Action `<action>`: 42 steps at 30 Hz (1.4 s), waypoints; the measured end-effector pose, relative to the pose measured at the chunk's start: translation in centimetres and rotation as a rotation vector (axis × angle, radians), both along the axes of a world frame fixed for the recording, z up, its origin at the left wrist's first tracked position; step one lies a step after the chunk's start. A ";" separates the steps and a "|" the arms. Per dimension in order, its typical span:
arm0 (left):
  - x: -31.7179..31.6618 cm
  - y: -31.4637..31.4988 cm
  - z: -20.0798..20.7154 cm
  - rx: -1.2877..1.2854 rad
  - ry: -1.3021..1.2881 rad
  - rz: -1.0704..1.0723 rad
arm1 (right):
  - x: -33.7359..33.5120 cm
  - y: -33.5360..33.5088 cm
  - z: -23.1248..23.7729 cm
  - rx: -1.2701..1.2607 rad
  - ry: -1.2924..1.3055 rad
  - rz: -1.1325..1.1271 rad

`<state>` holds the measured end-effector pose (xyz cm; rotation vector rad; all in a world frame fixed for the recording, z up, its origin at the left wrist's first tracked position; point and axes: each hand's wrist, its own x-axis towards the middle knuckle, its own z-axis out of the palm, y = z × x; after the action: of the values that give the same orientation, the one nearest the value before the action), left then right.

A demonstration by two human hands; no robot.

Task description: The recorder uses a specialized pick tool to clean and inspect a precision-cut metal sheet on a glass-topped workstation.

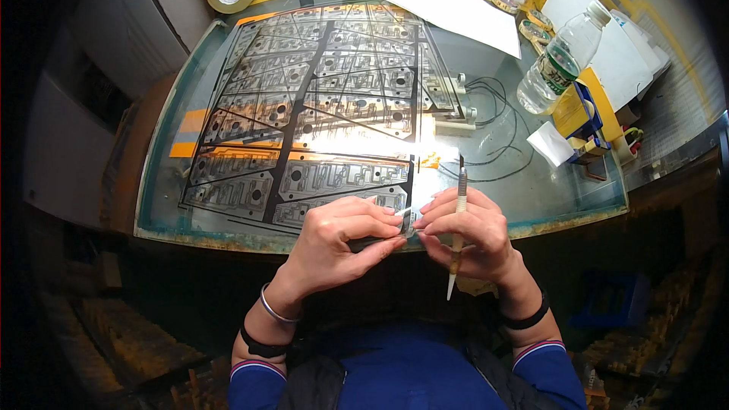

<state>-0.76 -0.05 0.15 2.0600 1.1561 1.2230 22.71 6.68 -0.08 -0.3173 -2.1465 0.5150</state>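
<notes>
My left hand (342, 239) and right hand (467, 231) both pinch a small clear strip (408, 220) at the tabletop's (547, 190) near edge; right also clasps a pen-like tool (458, 220), upright.

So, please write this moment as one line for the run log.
left hand: pinches small clear piece | right hand: pinches same piece, holds slim pen-like tool | place: near edge of lit glass table, beside patterned film sheet
</notes>
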 end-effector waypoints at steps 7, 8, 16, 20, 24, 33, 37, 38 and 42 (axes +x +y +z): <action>0.1 0.0 0.0 0.010 0.007 0.005 | 0.1 -0.1 -0.2 0.015 -0.027 0.004; 0.2 0.0 0.0 0.011 0.010 0.005 | 0.1 -0.1 -0.2 0.016 -0.025 0.005; 0.1 0.0 -0.1 0.020 0.015 0.006 | 0.1 -0.1 -0.4 0.048 -0.014 -0.005; 0.0 0.0 -0.1 0.025 0.020 0.007 | 0.1 -0.1 -0.2 0.058 -0.020 -0.007; 0.1 -0.1 -0.1 0.025 0.021 0.010 | 0.1 -0.1 -0.3 0.073 -0.015 -0.004; 0.1 -0.1 -0.2 0.021 0.012 0.015 | 0.1 -0.3 -0.3 0.116 -0.006 -0.027; 0.1 0.0 -0.2 0.029 0.015 0.011 | 0.1 -0.3 -0.7 0.122 0.000 -0.037; 0.1 -0.1 -0.2 0.033 0.016 0.012 | 0.1 -0.3 -0.7 0.123 0.001 -0.040; 0.1 -0.3 -0.1 0.007 0.018 0.013 | 0.1 -0.4 -0.5 0.121 -0.013 -0.045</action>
<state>-0.66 -0.31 0.01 2.0761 1.1771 1.2191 22.78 6.30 -0.59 -0.3019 -2.1671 0.3565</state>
